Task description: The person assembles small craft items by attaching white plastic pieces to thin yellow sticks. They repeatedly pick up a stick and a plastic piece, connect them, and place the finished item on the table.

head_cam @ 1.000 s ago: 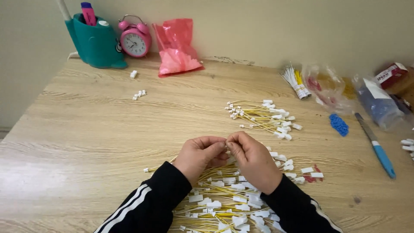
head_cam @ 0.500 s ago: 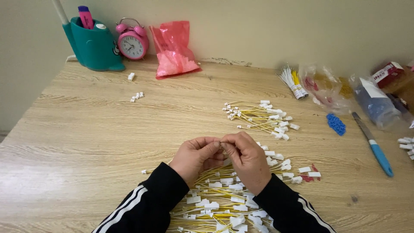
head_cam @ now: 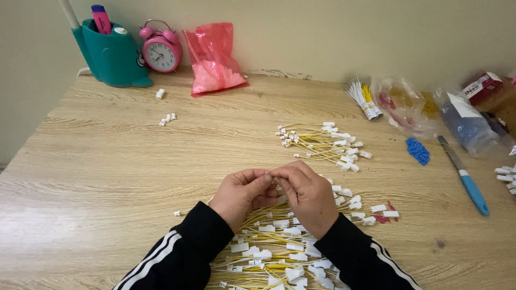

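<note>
My left hand (head_cam: 243,194) and my right hand (head_cam: 307,192) meet fingertip to fingertip over the near middle of the wooden table (head_cam: 107,161). Both pinch something small between them, most likely one yellow wire with a white connector, though the fingers hide it. Under my wrists lies a big heap of yellow wires with white connectors (head_cam: 279,252). A smaller pile of the same wires (head_cam: 322,145) sits farther away, ahead and right of my hands. Black sleeves with white stripes cover both arms.
At the back stand a teal pen holder (head_cam: 110,53), a pink alarm clock (head_cam: 160,49) and a pink plastic bag (head_cam: 215,59). Loose white connectors (head_cam: 167,118) lie at the left. Right side: clear bags (head_cam: 408,104), blue beads (head_cam: 418,150), a blue-handled knife (head_cam: 465,177).
Both hands stay joined at the same spot, with only small finger movements. The view has shifted slightly.
</note>
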